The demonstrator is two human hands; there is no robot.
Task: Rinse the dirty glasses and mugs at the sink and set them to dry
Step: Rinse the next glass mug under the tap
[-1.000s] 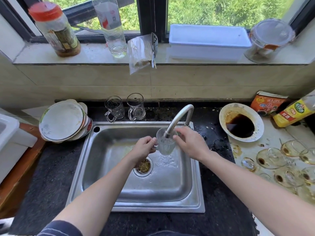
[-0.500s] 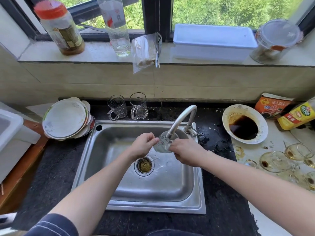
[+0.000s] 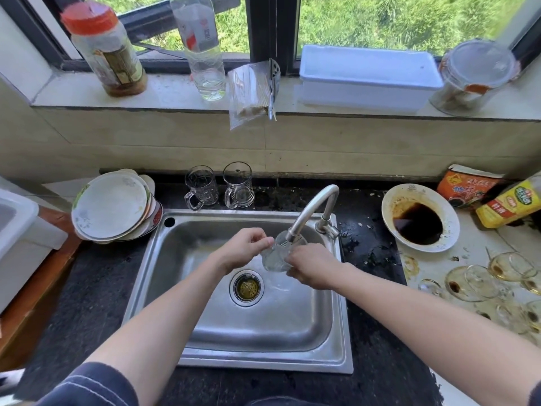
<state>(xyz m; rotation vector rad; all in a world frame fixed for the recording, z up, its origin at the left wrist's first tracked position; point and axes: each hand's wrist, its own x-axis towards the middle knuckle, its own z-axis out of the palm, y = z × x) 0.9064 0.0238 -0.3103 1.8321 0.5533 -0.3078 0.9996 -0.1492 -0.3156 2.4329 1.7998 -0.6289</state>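
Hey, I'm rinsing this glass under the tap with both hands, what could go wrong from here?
The small clear glass is right at the tip of the curved steel tap spout; a twist could chip its rim.
Wet, it may slip from the grip of your left hand and right hand into the steel sink.
The stained wine glasses crowd the counter beside your right forearm; reaching might knock them.

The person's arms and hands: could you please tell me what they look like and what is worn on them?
Both forearms are bare. The left hand and right hand wear no gloves, and no ring or watch shows. The left sleeve is dark navy with thin pale lines; only a dark scrap of the right sleeve shows.
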